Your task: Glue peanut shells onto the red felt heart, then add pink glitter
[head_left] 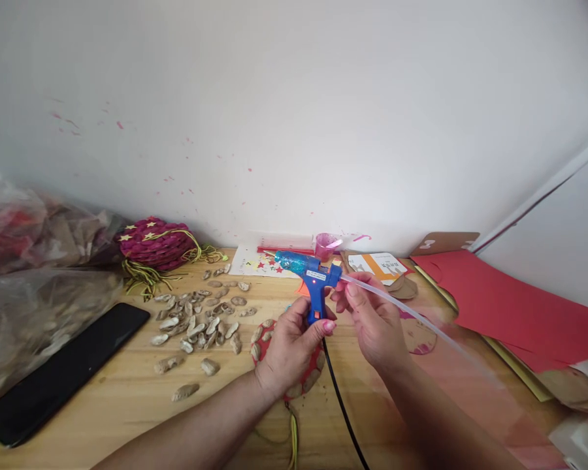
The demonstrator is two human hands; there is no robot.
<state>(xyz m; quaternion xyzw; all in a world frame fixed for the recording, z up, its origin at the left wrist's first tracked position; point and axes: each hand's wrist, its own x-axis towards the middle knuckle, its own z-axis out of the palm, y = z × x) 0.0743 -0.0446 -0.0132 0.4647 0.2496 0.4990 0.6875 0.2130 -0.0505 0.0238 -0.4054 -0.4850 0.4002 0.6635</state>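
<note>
My left hand point(291, 346) is wrapped round the handle of a blue glue gun point(317, 281), whose nozzle points left. A small red light glows on its side. At the rear of the gun, my right hand point(375, 320) pinches a long clear glue stick point(411, 310) that runs back to the right. Under my left hand lies a red disc point(294, 390) with peanut shells around its rim, partly hidden, with a yellow-green cord point(293, 437) below it. A black cable point(342, 405) hangs from the gun's handle.
Loose peanut shells point(200, 326) lie left of my hands. Further left are a black phone point(68, 372) and plastic bags point(44, 326). Behind stand purple discs with cords point(157, 243) and a pink cup point(327, 245). Red paper point(519, 307) lies at the right.
</note>
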